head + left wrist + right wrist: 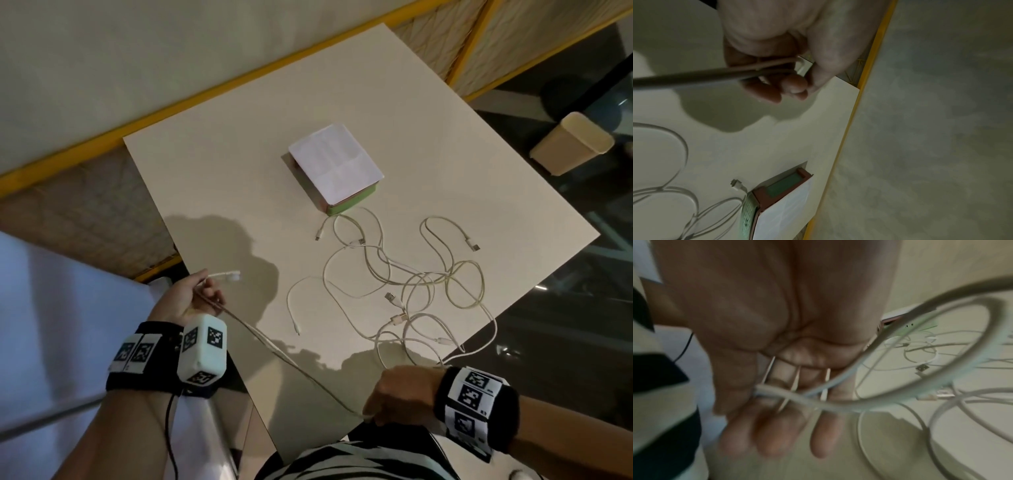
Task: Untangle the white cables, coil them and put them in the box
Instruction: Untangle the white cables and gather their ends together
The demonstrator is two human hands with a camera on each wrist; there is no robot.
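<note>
Left hand (191, 294) and right hand (399, 394) both grip one white cable (291, 359), stretched over the counter's (212, 192) near edge. Tangled cables (411, 281) lie beside the paper-covered box (334, 164); can't read any writing.

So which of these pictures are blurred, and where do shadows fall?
Head view: mostly sharp, with dark shadows of the arms on the table. Left wrist view: dim, and the stretched cable is smeared. Right wrist view: the right hand and its fingers are strongly blurred.
</note>
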